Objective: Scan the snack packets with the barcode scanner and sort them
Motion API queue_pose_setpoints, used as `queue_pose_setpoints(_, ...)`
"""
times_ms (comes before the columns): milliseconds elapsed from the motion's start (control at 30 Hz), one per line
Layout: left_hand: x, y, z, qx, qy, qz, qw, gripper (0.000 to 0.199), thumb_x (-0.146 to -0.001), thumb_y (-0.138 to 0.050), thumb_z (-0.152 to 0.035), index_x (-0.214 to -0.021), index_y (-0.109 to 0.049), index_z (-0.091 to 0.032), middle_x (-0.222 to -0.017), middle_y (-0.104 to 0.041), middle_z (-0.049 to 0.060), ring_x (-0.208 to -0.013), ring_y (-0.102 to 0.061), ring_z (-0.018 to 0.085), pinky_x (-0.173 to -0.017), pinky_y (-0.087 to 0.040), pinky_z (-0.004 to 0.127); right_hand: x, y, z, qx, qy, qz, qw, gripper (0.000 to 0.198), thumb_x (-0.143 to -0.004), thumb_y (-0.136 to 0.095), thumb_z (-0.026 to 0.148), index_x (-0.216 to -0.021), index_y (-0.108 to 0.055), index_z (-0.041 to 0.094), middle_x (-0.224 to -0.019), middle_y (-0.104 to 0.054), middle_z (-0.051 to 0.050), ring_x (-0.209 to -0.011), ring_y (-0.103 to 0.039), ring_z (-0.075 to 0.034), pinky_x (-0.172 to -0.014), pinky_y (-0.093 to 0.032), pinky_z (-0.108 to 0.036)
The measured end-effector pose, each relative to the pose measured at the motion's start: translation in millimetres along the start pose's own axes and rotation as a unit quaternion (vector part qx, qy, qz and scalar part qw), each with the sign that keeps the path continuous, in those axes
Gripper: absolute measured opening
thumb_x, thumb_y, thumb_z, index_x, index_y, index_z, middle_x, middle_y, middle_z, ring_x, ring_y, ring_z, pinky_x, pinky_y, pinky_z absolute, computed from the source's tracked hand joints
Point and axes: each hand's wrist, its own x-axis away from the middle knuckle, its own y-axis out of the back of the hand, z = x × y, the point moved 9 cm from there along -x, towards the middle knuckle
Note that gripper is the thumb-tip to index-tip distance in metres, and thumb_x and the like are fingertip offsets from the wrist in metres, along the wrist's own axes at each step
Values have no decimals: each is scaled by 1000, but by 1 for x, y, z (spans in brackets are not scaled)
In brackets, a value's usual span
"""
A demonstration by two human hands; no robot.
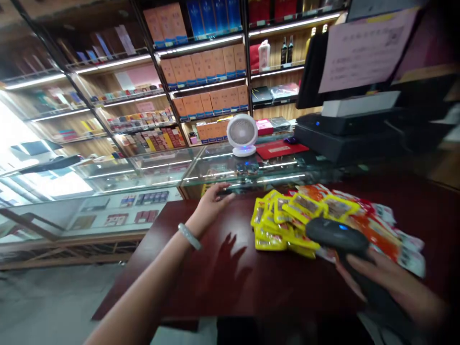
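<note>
My right hand [386, 275] is wrapped round a black handheld barcode scanner [338, 235], whose top shows a blue light. The scanner's head is over the right part of a pile of small yellow food packets [276, 220]. Behind and right of it lie larger red and orange packets [381, 230], partly hidden by the scanner and hand. My left hand [213, 201] hovers above the counter, left of the yellow pile, fingers apart and holding nothing. A pale bangle [189, 236] circles the left wrist, and the hand's shadow falls on the wood.
Dark red wooden counter [230, 287] spans the front. Beyond it stand a glass display case [215, 165], a white round fan [242, 134] and a red mat [282, 148]. A monitor [312, 69] and black box-shaped equipment [341, 136] occupy the right. Stocked shelves line the back.
</note>
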Motion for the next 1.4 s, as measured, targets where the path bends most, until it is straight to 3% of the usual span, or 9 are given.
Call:
queue_pose_setpoints(167,119,-35,25,55,58,25,996,41,-80,-70,-39,-117,-65,-23,-129,-65,10,-121,-59,25,-106,-44,43,48,-29,-7,-95,-8,102,990,42,-75,-78,56,-95,-69,20,-62,-58,0,-49,-53,-12,-45,-41,-23)
queue_pose_setpoints(333,154,-69,24,30,55,16,998,41,-82,-67,-36,-121,-64,-25,-130,-65,10,-123,-59,25,-106,-44,44,67,-47,-9,-81,27,144,986,52,-72,-80,58,-98,-66,16,-57,-56,4,-44,-47,-9,-42,-36,-20)
queue_pose_setpoints(500,132,-106,8,-35,22,6,999,47,-82,-66,-37,-125,-62,-20,-126,-67,12,-118,-61,26,-103,-47,41,54,-48,-16,-115,42,158,980,52,-74,-78,60,-96,-63,15,-53,-53,6,-39,-44,-7,-40,-33,-18)
queue_pose_setpoints(700,58,-141,-55,-236,-78,-27,968,46,-89,-58,-47,-123,-63,-17,-122,-66,14,-117,-58,28,-105,-43,41,25,-44,-25,-132,39,137,981,57,-70,-78,64,-95,-63,15,-54,-54,5,-40,-46,-7,-39,-34,-19)
queue_pose_setpoints(833,11,-173,-75,-364,-77,-20,928,55,-85,-54,-64,-101,-70,-14,-110,-66,20,-110,-56,35,-96,-42,49,15,-36,-37,-135,10,124,983,60,-68,-79,66,-97,-64,16,-57,-56,5,-42,-49,-9,-41,-37,-20)
queue_pose_setpoints(933,-5,-199,-73,-381,-87,20,920,59,-78,-59,-69,-89,-70,-12,-106,-64,24,-106,-55,39,-93,-40,52,14,-28,-42,-139,-5,120,983,59,-68,-80,65,-97,-65,16,-58,-57,4,-44,-50,-9,-43,-39,-21)
queue_pose_setpoints(1200,4,-224,-74,-387,-114,101,909,30,-81,-67,-48,-90,-59,-20,-107,-65,15,-113,-53,33,-94,-37,44,26,-6,-33,-131,17,99,986,56,-69,-79,65,-93,-66,16,-56,-55,5,-45,-48,-10,-44,-40,-23)
queue_pose_setpoints(1300,20,-213,-75,-314,-101,91,940,25,-84,-65,-42,-94,-54,-22,-95,-66,9,-101,-59,28,-87,-39,38,33,-1,-27,-128,25,88,988,58,-67,-80,66,-91,-66,15,-56,-55,5,-44,-48,-9,-44,-39,-22)
queue_pose_setpoints(1400,47,-184,-49,-207,-8,64,976,27,-82,-66,-39,-93,-48,-23,-85,-64,2,-80,-60,22,-71,-39,30,42,-4,-17,-129,48,85,987,54,-71,-79,63,-92,-64,15,-58,-55,5,-47,-50,-9,-46,-40,-22)
